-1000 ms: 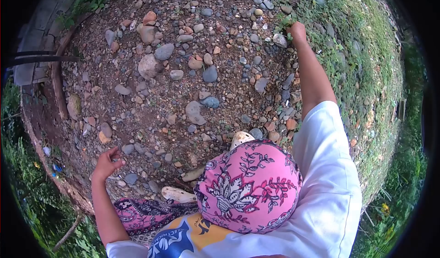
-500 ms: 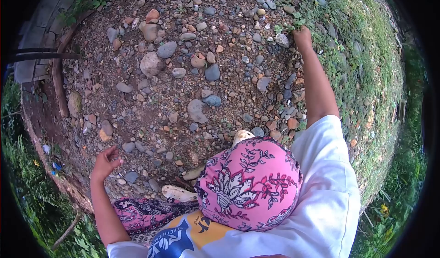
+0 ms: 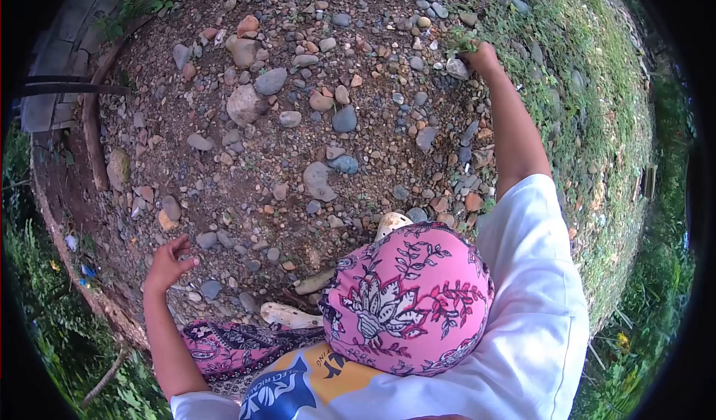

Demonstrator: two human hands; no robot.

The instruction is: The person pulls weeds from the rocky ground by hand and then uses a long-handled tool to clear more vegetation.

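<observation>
My right hand (image 3: 481,58) reaches far out to the upper right, its fingers closed on a small green plant (image 3: 462,41) among the stones. A pale grey stone (image 3: 457,68) lies just below those fingertips. At the lower left, my left hand (image 3: 170,263) hangs above the pebbly ground with its fingers apart and curled a little, holding nothing. An orange-tan stone (image 3: 168,220) and a rounded grey stone (image 3: 171,207) lie just beyond it.
Low green weeds (image 3: 582,84) cover the ground at the right. A large round stone (image 3: 245,105) and many smaller ones are strewn ahead. My light clogs (image 3: 291,316) and patterned pink knee (image 3: 410,301) are below. A wooden log (image 3: 95,137) lies at the left.
My right hand has shifted slightly left and its fingers have moved onto the plant. My left hand has barely moved.
</observation>
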